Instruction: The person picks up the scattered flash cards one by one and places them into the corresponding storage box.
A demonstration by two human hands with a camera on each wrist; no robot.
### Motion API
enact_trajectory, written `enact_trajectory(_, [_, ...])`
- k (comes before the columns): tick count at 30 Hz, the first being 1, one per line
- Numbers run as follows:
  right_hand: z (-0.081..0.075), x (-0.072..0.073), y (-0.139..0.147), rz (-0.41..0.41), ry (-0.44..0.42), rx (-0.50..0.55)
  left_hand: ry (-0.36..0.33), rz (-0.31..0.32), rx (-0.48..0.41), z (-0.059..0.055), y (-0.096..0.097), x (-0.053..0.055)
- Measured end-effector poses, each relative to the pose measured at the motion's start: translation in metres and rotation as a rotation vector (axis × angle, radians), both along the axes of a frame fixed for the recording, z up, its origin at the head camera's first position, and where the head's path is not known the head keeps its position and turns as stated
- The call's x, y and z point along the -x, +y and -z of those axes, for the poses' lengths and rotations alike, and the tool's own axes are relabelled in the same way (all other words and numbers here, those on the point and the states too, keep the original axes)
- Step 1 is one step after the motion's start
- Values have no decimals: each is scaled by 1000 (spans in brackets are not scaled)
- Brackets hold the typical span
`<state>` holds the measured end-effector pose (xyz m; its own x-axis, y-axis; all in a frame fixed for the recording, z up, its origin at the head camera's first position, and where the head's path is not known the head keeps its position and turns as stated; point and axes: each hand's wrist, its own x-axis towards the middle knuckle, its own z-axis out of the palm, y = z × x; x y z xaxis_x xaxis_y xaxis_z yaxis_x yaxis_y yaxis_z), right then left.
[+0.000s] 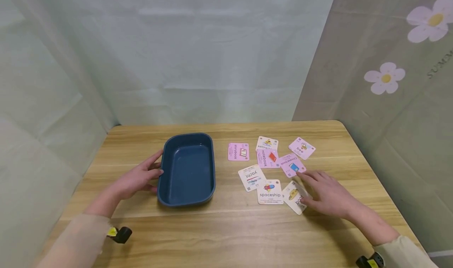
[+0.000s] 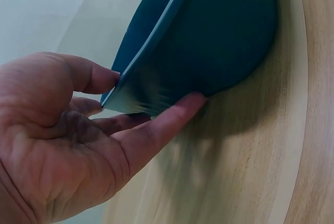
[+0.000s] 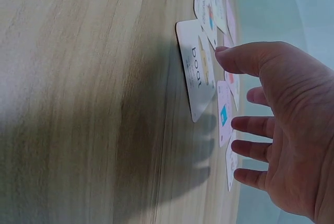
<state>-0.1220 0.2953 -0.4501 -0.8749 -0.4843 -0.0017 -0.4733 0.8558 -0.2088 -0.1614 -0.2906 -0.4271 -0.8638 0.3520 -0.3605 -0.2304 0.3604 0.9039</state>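
My left hand [image 1: 136,180] touches the outer left wall of a dark blue rectangular tray [image 1: 187,197], its fingers [image 2: 177,114] spread along the rim and side. The tray stands on the table, and nothing lies in it. Over on the right, my right hand [image 1: 330,195] hovers above the near edge of the cards with fingers apart, holding nothing. Its thumb is nearest the boat card [image 1: 293,194], and its fingertips are near the pink Chinese book card [image 1: 291,165]. The spaceship card [image 1: 269,197] lies just left of the boat card.
More picture cards lie face up: storybook [image 1: 238,152], notebook [image 1: 265,161], sailing boat [image 1: 266,141], bee [image 1: 302,148] and yacht [image 1: 249,175]. Some overlap. The wooden table [image 1: 226,236] is bounded by pale cloth walls [image 1: 212,63] behind and at both sides.
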Motion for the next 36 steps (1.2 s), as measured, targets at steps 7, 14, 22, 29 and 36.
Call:
enact_trajectory(7, [2,0,1,2,13,7,-14,18,-17,2,3,3])
enact_trajectory(14, [3,1,3,8,7,11,-12,35,-8,1,10,5])
enact_trajectory(22, [8,1,-1,4,-22,52,-32,40,0,1,15,5])
enact_trajectory(29, [13,4,-6,8,-58,67,-39,39,-1,2,16,6])
enact_trajectory(36, [15,5,-8,0,-74,66,0,37,0,2,14,4])
